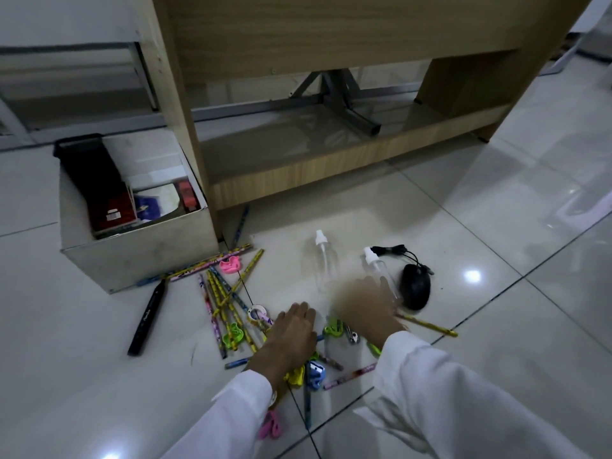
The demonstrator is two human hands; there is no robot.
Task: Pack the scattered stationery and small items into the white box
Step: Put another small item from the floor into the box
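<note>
Left hand fingers flat over pencils; right hand blurred, grip unclear

Wooden desk on tiled floor; metal frame, perhaps chair base, beneath.

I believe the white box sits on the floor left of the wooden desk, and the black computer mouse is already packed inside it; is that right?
Not quite. The white box does sit on the floor left of the wooden desk, but the black computer mouse is not inside it. The head view shows the mouse lying on the floor tiles, beside a clear spray bottle.
</note>
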